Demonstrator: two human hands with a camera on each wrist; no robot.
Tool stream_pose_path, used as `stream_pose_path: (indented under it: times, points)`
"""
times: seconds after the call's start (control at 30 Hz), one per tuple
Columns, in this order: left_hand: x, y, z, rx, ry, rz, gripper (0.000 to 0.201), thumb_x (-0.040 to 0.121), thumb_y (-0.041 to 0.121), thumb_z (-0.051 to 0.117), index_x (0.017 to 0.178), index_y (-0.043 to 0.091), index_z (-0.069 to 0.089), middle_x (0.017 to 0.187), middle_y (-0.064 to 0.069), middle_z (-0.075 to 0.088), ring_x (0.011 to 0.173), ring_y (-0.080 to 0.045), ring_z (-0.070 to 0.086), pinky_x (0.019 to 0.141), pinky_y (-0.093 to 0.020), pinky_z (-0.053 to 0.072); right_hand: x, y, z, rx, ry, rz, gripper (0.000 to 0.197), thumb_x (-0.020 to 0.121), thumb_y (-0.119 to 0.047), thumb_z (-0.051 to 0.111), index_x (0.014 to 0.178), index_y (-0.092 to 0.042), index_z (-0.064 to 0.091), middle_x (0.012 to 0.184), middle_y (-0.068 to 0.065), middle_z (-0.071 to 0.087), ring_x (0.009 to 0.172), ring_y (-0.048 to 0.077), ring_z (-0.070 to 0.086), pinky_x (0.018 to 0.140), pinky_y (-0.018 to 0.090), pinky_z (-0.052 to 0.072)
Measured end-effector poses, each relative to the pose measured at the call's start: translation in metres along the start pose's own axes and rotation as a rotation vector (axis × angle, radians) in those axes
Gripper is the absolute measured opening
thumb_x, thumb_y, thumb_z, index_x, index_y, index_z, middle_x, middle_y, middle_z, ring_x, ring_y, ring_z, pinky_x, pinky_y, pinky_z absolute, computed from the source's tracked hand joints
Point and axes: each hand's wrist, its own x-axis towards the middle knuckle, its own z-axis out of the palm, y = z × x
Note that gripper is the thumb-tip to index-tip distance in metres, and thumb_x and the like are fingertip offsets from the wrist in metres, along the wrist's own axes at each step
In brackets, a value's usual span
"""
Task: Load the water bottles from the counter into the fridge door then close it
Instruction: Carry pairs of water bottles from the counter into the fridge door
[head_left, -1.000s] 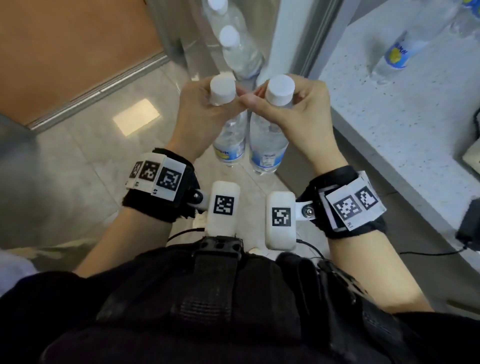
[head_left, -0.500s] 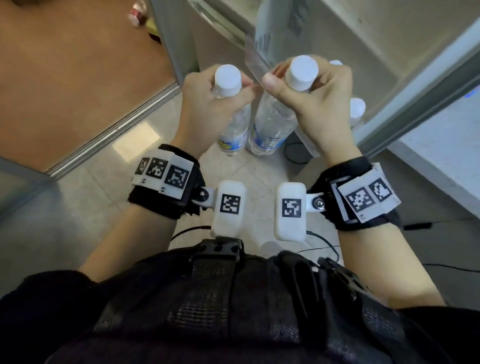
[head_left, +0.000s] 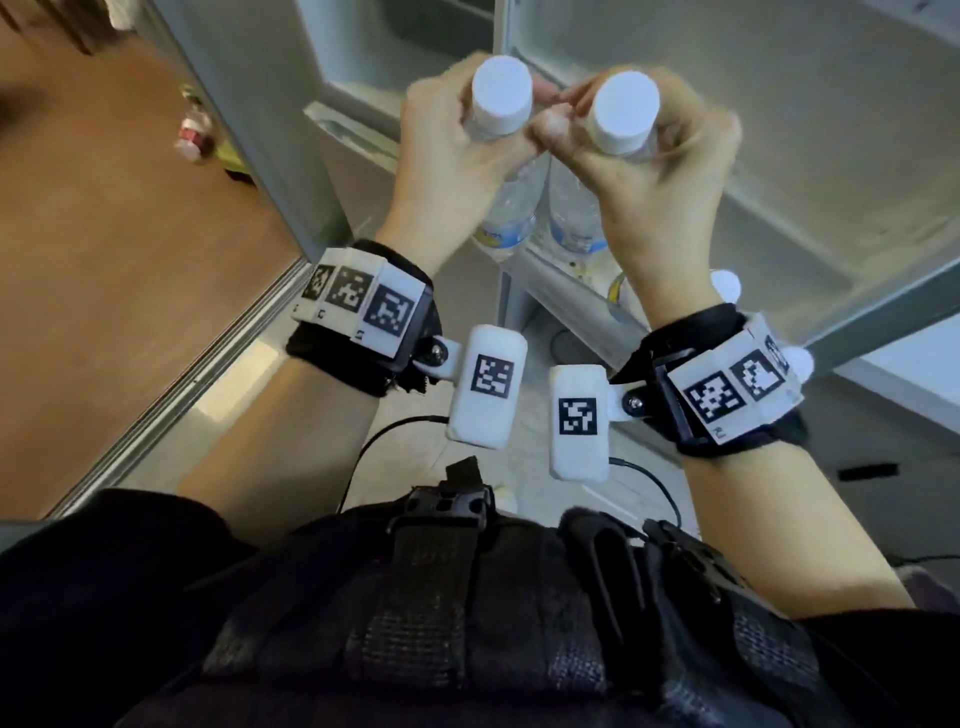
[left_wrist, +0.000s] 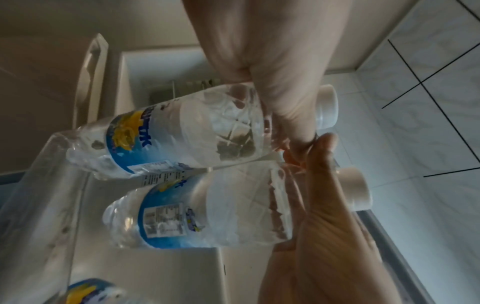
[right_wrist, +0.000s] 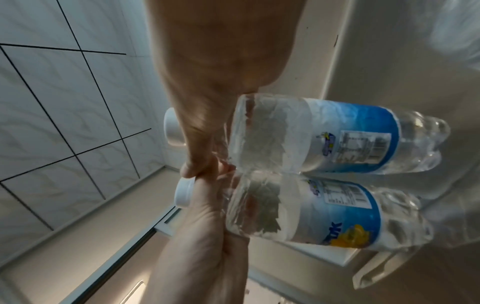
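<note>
Two clear water bottles with white caps and blue labels hang upright side by side in front of the open fridge door (head_left: 779, 156). My left hand (head_left: 457, 150) grips the left bottle (head_left: 501, 96) by its neck, and its label shows a yellow mark (left_wrist: 182, 131). My right hand (head_left: 660, 171) grips the right bottle (head_left: 623, 111) the same way (right_wrist: 324, 135). The thumbs touch between the caps. Both bottle bottoms hang above the clear door shelf rail (head_left: 582, 306). White caps of stored bottles (head_left: 724, 286) show lower in the door.
The fridge cabinet edge (head_left: 260, 104) stands at the left, with brown flooring beyond it. A pale counter corner (head_left: 909, 374) sits at the right. A black cable (head_left: 395, 431) lies on the tiled floor below. Another labelled bottle (left_wrist: 88, 292) stands under the shelf.
Both hands have lifted the bottles up and forward, from beside the counter to the inside of the fridge door. The counter and its bottles have slid out of view.
</note>
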Motion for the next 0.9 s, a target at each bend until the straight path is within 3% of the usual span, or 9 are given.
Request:
stream_pose_path:
  times: [0.1, 0.23, 0.3, 0.43, 0.53, 0.6, 0.7, 0.77, 0.9]
  points:
    - [0.023, -0.015, 0.006, -0.052, -0.049, -0.008, 0.016, 0.076, 0.017, 0.077, 0.085, 0.008, 0.067, 0.085, -0.003, 0.069, 0.084, -0.007, 0.066, 0.078, -0.018, 0.053, 0.008, 0.015, 0.007, -0.059, 0.086, 0.051, 0.024, 0.07, -0.026, 0.083, 0.081, -0.011, 0.068, 0.082, 0.01, 0.073, 0.08, 0.027, 0.068, 0.075, 0.047, 0.055]
    - [0.05, -0.041, 0.02, -0.103, -0.143, -0.049, 0.022, 0.075, 0.015, 0.078, 0.087, 0.0, 0.067, 0.086, -0.003, 0.069, 0.085, -0.009, 0.066, 0.08, -0.016, 0.052, 0.009, 0.041, 0.014, -0.157, 0.21, 0.137, 0.026, 0.068, -0.032, 0.083, 0.082, -0.017, 0.067, 0.084, 0.01, 0.072, 0.081, 0.026, 0.066, 0.076, 0.048, 0.054]
    - [0.06, -0.053, 0.029, -0.138, -0.231, -0.07, 0.023, 0.075, 0.013, 0.078, 0.087, -0.002, 0.067, 0.087, -0.005, 0.069, 0.086, -0.011, 0.066, 0.081, -0.018, 0.052, 0.009, 0.052, 0.016, -0.231, 0.268, 0.177, 0.031, 0.066, -0.037, 0.083, 0.084, -0.017, 0.068, 0.088, 0.012, 0.072, 0.083, 0.022, 0.065, 0.077, 0.043, 0.055]
    - [0.069, -0.08, 0.043, -0.148, -0.382, -0.084, 0.019, 0.072, 0.023, 0.078, 0.086, 0.016, 0.067, 0.091, -0.007, 0.07, 0.094, -0.022, 0.066, 0.09, -0.037, 0.055, 0.006, 0.071, 0.018, -0.338, 0.381, 0.197, 0.036, 0.066, -0.034, 0.082, 0.086, -0.007, 0.069, 0.093, 0.013, 0.071, 0.089, 0.012, 0.06, 0.079, 0.019, 0.047]
    - [0.072, -0.103, 0.048, -0.132, -0.437, -0.092, 0.022, 0.069, 0.024, 0.081, 0.084, 0.027, 0.066, 0.095, -0.01, 0.07, 0.097, -0.026, 0.065, 0.091, -0.047, 0.053, 0.003, 0.083, 0.02, -0.399, 0.432, 0.204, 0.035, 0.068, -0.033, 0.081, 0.088, -0.007, 0.07, 0.1, 0.013, 0.072, 0.099, 0.018, 0.062, 0.086, 0.022, 0.048]
    - [0.073, -0.117, 0.049, -0.124, -0.477, -0.081, 0.021, 0.069, 0.022, 0.082, 0.085, 0.026, 0.067, 0.096, -0.007, 0.07, 0.1, -0.024, 0.063, 0.093, -0.044, 0.051, -0.002, 0.091, 0.024, -0.45, 0.429, 0.213, 0.033, 0.068, -0.031, 0.081, 0.089, -0.007, 0.069, 0.103, 0.009, 0.072, 0.103, 0.022, 0.061, 0.089, 0.024, 0.049]
    - [0.068, -0.128, 0.046, -0.096, -0.523, -0.011, 0.02, 0.073, 0.024, 0.078, 0.088, 0.013, 0.07, 0.096, 0.003, 0.069, 0.106, -0.017, 0.06, 0.098, -0.032, 0.046, -0.017, 0.101, 0.031, -0.516, 0.409, 0.273, 0.034, 0.069, -0.031, 0.081, 0.089, -0.006, 0.07, 0.106, 0.004, 0.072, 0.104, 0.018, 0.058, 0.09, 0.016, 0.045]
    - [0.064, -0.132, 0.044, -0.091, -0.541, 0.048, 0.022, 0.075, 0.026, 0.076, 0.09, 0.011, 0.071, 0.101, 0.003, 0.068, 0.11, -0.019, 0.057, 0.101, -0.029, 0.042, -0.025, 0.104, 0.033, -0.579, 0.412, 0.296, 0.037, 0.07, -0.034, 0.08, 0.093, -0.007, 0.07, 0.105, -0.003, 0.07, 0.102, 0.02, 0.059, 0.089, 0.019, 0.046]
    - [0.059, -0.136, 0.042, -0.052, -0.614, 0.1, 0.027, 0.075, 0.03, 0.075, 0.095, 0.012, 0.071, 0.109, 0.004, 0.064, 0.12, -0.02, 0.05, 0.104, -0.012, 0.032, -0.034, 0.104, 0.03, -0.745, 0.342, 0.273, 0.038, 0.071, -0.035, 0.078, 0.096, -0.007, 0.069, 0.11, 0.005, 0.07, 0.103, 0.023, 0.061, 0.091, 0.026, 0.043]
